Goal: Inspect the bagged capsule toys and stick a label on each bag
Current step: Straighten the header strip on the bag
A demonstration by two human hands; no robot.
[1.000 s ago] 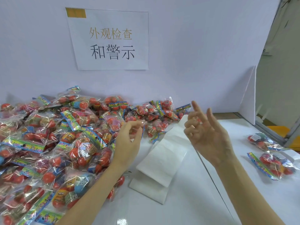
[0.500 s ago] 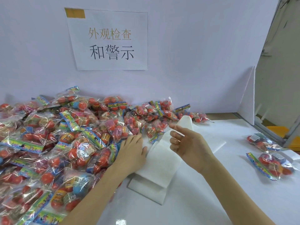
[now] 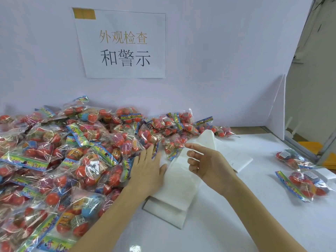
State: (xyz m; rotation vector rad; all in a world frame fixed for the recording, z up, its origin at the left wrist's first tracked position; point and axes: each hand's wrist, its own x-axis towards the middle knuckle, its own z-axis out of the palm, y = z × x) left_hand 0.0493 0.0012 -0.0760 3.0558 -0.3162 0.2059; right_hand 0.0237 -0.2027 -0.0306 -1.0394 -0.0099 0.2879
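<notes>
Bagged capsule toys (image 3: 60,160) lay in a big heap across the left half of the white table (image 3: 227,224), piled up against the pale back wall (image 3: 218,70). Each clear bag held red-orange balls, a few blue ones, and a bright printed strip. Two more bags sat well apart from the heap at the right edge of the table: one farther back (image 3: 292,159), one nearer (image 3: 303,184).

Between the heap and those two bags lay a long folded strip of white label sheets (image 3: 180,179), running from near the wall toward the person.

The left hand (image 3: 147,170) lay palm down with its fingers straight and together, resting at the edge of the heap, its thumb side touching the label sheets. It gripped nothing; whether the fingertips pressed on a bag could not be told.

The right hand (image 3: 209,164) hovered just above the label sheets, palm turned to the left, fingers loosely curled and the forefinger stretched forward. It held nothing.

On the wall hung a white paper sign (image 3: 123,44) with printed characters and a strip of yellow tape at its top left corner. A white board (image 3: 276,113) stood upright at the right end of the table.
</notes>
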